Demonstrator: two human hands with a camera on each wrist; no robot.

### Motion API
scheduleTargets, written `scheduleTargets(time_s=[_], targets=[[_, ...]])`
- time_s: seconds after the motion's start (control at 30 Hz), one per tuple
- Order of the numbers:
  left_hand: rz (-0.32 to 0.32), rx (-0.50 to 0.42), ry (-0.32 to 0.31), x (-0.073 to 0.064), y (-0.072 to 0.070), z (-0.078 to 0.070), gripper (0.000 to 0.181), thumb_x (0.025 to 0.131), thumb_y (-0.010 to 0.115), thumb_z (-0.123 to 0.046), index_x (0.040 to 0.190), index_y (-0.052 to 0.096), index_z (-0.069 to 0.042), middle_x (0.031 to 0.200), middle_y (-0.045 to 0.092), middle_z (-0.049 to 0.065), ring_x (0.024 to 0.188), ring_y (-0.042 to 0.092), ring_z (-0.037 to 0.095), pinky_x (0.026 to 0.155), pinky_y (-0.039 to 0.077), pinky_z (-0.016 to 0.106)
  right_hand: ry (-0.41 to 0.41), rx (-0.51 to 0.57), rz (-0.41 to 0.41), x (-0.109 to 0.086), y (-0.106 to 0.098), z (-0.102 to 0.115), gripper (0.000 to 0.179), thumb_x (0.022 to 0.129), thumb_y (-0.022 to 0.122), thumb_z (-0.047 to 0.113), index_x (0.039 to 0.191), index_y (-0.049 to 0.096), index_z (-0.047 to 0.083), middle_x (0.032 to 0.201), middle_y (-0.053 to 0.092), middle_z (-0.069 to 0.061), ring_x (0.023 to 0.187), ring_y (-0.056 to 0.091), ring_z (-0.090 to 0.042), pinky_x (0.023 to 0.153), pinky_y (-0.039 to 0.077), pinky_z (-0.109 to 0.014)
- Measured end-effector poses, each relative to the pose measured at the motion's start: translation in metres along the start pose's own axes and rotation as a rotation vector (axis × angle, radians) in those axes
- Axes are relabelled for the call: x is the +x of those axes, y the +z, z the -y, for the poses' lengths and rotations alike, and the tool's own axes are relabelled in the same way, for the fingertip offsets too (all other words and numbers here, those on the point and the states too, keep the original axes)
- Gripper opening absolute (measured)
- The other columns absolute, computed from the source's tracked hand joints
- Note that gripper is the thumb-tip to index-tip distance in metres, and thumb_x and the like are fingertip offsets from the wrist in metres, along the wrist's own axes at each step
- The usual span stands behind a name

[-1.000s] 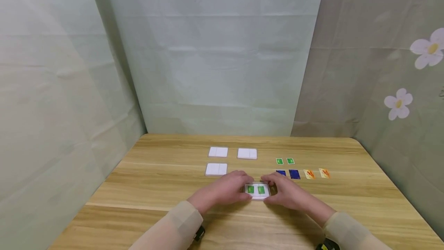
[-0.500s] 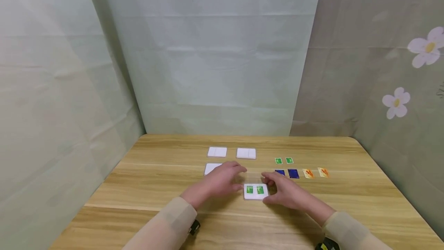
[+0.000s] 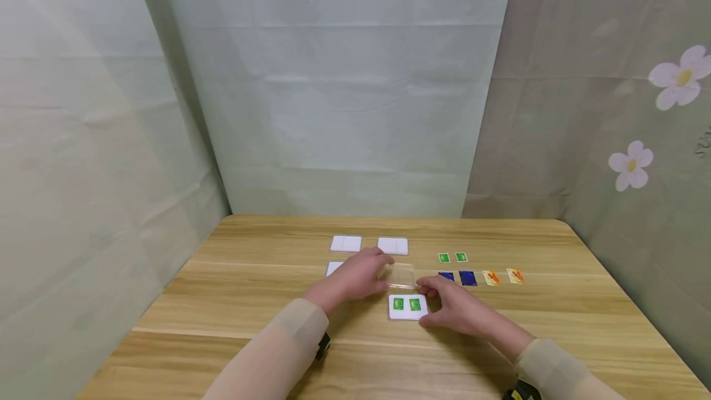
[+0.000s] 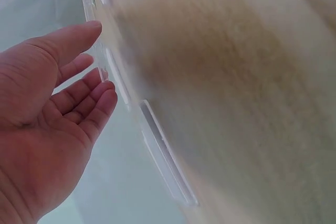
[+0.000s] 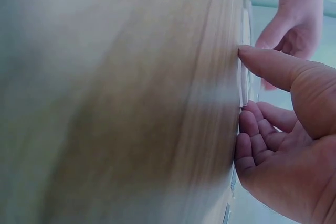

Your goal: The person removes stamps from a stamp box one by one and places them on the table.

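Observation:
In the head view a flat white case (image 3: pixel 408 315) with two green picture tiles (image 3: pixel 398 304) lies on the table in front of me. My right hand (image 3: pixel 452 306) holds its right side, thumb at the near corner and fingers at the far one. The right wrist view has the case (image 5: pixel 243 82) edge-on between thumb and curled fingers. Just beyond the case, a clear plastic cover (image 3: pixel 401 275) is held at its left edge by my left hand (image 3: pixel 358 275). Seen from the left wrist, the cover (image 4: pixel 103 66) stands between thumb and fingertips.
Two white cases lie at the back, one on the left (image 3: pixel 346 244) and one on the right (image 3: pixel 392 246); another (image 3: pixel 332 267) is partly behind my left hand. To the right lie small green cards (image 3: pixel 444 258), dark blue cards (image 3: pixel 468 278) and orange-yellow cards (image 3: pixel 491 278).
My left hand has lifted the clear cover off the case with the green tiles and moved it away from me, beyond the case. The right hand stays at the case's right side.

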State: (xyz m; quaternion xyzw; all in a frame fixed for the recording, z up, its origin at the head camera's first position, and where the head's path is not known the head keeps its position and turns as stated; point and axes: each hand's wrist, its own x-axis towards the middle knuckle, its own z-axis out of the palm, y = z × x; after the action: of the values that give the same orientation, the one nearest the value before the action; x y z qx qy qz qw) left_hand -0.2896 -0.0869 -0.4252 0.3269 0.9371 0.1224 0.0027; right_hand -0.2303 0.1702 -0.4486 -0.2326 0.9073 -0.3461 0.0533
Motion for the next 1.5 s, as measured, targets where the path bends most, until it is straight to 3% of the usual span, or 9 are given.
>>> scheduleTargets(time_s=[0.3, 0.77, 0.83, 0.9, 1.0, 1.07, 1.17, 1.5], targets=[[0.042, -0.004, -0.047, 0.009, 0.002, 0.004, 0.048, 0.103, 0.081, -0.023, 0.146, 0.068, -0.006, 0.148, 0.065, 0.013, 0.141, 0.058, 0.03, 0.121, 0.044, 0.043, 0.004, 0.002, 0.004, 0.001, 0.001, -0.001, 0.07, 0.083, 0.1, 0.018, 0.141, 0.066, -0.002, 0.125, 0.07, -0.003, 0.112, 0.062, -0.021, 0.101, 0.055, -0.046], [0.072, -0.009, -0.045, 0.015, 0.005, 0.009, 0.045, 0.104, 0.079, -0.022, 0.145, 0.068, -0.006, 0.147, 0.066, 0.014, 0.14, 0.058, 0.032, 0.12, 0.045, 0.046, -0.007, 0.004, 0.006, 0.0, 0.0, 0.0, 0.069, 0.083, 0.099, 0.017, 0.14, 0.066, -0.002, 0.127, 0.07, -0.004, 0.113, 0.062, -0.021, 0.101, 0.055, -0.046], [0.045, 0.0, -0.009, 0.022, 0.022, 0.026, 0.047, 0.105, 0.077, -0.029, 0.146, 0.068, -0.008, 0.148, 0.065, 0.013, 0.139, 0.058, 0.03, 0.12, 0.045, 0.044, -0.002, 0.005, 0.008, 0.0, 0.0, 0.0, 0.069, 0.084, 0.099, 0.018, 0.141, 0.066, -0.002, 0.128, 0.07, -0.004, 0.113, 0.062, -0.021, 0.101, 0.055, -0.045], [0.046, -0.014, -0.008, 0.022, 0.023, 0.027, 0.047, 0.105, 0.077, -0.029, 0.146, 0.068, -0.008, 0.147, 0.065, 0.013, 0.138, 0.059, 0.03, 0.119, 0.046, 0.045, 0.001, 0.004, 0.01, 0.0, 0.0, 0.0, 0.069, 0.084, 0.099, 0.018, 0.141, 0.066, -0.002, 0.128, 0.07, -0.004, 0.113, 0.062, -0.021, 0.1, 0.055, -0.044], [0.049, -0.025, -0.022, 0.022, 0.023, 0.025, 0.048, 0.104, 0.079, -0.031, 0.146, 0.069, -0.009, 0.149, 0.064, 0.013, 0.139, 0.058, 0.03, 0.12, 0.045, 0.044, 0.001, 0.006, 0.011, 0.0, 0.0, 0.0, 0.069, 0.084, 0.099, 0.018, 0.141, 0.066, -0.002, 0.128, 0.07, -0.004, 0.113, 0.062, -0.021, 0.1, 0.055, -0.044], [0.075, -0.048, -0.067, 0.015, 0.006, 0.007, 0.046, 0.103, 0.081, -0.025, 0.144, 0.07, -0.007, 0.149, 0.063, 0.014, 0.14, 0.058, 0.031, 0.12, 0.046, 0.045, -0.006, 0.007, 0.01, 0.0, 0.0, 0.0, 0.069, 0.084, 0.099, 0.018, 0.141, 0.066, -0.003, 0.128, 0.07, -0.004, 0.113, 0.062, -0.021, 0.101, 0.055, -0.045], [0.07, -0.041, -0.078, 0.012, 0.005, 0.004, 0.048, 0.102, 0.082, -0.027, 0.145, 0.07, -0.009, 0.151, 0.062, 0.012, 0.141, 0.057, 0.029, 0.121, 0.045, 0.043, -0.013, 0.011, 0.008, 0.0, 0.0, 0.0, 0.069, 0.084, 0.099, 0.017, 0.141, 0.066, -0.004, 0.128, 0.071, -0.006, 0.113, 0.062, -0.022, 0.101, 0.056, -0.046], [0.031, -0.036, -0.049, -0.003, 0.001, -0.001, 0.053, 0.103, 0.082, -0.031, 0.149, 0.067, -0.008, 0.151, 0.063, 0.013, 0.141, 0.057, 0.03, 0.12, 0.046, 0.045, -0.014, 0.012, 0.007, -0.001, 0.0, 0.0, 0.069, 0.084, 0.099, 0.017, 0.141, 0.066, -0.003, 0.129, 0.071, -0.006, 0.114, 0.063, -0.023, 0.102, 0.056, -0.048]])
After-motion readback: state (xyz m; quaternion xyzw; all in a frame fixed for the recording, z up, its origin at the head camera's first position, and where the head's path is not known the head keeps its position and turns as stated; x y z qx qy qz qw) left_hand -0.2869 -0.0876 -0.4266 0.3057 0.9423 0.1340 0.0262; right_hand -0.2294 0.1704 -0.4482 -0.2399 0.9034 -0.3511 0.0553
